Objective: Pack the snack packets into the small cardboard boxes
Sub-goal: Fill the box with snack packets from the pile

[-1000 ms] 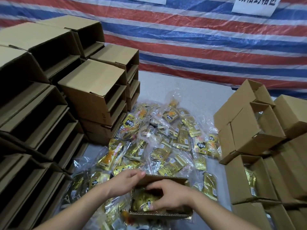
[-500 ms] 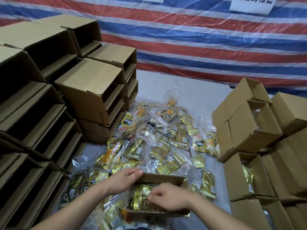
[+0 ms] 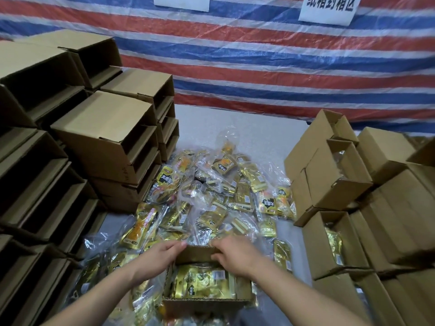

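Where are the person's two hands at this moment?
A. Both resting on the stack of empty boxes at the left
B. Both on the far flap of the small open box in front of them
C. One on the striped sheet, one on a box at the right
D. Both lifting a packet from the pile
B: the left hand and right hand both grip the far flap of the small open box, which already holds gold packets.

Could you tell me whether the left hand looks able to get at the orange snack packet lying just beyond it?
Probably yes: the orange snack packet lies uncovered atop the pile, with nothing between it and the left hand, which grips the small box's far flap.
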A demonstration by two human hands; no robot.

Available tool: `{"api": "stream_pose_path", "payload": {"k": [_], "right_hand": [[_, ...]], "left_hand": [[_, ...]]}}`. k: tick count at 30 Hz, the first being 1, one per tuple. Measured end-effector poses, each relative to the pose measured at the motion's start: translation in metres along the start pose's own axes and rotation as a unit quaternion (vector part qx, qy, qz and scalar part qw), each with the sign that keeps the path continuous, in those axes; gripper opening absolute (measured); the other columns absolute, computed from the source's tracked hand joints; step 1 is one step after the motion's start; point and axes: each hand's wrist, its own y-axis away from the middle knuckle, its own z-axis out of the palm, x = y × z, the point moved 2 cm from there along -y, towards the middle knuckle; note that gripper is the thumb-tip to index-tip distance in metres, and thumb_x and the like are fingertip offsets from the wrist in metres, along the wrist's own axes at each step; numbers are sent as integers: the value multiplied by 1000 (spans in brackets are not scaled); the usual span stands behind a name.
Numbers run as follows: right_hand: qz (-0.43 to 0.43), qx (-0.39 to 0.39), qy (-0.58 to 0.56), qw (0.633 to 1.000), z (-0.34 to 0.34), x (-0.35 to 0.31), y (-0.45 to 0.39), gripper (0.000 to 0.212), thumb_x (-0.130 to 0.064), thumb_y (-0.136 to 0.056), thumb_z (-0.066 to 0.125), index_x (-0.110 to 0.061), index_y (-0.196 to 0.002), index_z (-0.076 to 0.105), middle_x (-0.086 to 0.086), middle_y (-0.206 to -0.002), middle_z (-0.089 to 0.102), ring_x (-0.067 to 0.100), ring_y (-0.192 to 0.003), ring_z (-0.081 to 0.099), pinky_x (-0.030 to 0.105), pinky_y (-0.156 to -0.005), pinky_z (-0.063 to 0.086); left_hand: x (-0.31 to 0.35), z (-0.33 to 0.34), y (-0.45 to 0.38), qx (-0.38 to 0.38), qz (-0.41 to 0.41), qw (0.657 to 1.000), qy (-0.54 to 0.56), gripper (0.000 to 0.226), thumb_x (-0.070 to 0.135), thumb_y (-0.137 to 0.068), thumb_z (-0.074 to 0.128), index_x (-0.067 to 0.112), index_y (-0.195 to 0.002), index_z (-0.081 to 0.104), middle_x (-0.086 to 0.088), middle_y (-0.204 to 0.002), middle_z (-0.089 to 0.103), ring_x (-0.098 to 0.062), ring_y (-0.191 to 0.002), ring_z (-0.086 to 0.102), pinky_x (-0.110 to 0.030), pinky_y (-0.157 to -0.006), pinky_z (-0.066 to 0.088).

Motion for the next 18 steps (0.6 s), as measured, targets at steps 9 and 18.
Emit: {"api": "stream_pose_path", "payload": {"k": [9,18], "right_hand": [[144,172,-83,971,-64,63,60,17,-35,-100,51,-26,-86,49,-8,-71,53,8,-61,48,25,-49,29],[402,302,-101,858,-97,142,132,12,-31,-101,49,-20,-97,52,3,-99,66,27,-89,62,31,-64,36]], "left_hand": [[111,19,-12,149,90,983,54,47,55,-96,45,29,-135,51,10,-132,57,0,-107,57,-20,-86,45],[206,144,-32,-11,28,995,95,99,71,-81,59,20,-155,19,-1,-155,38,-17,-128,51,-31,-104,42]]}}
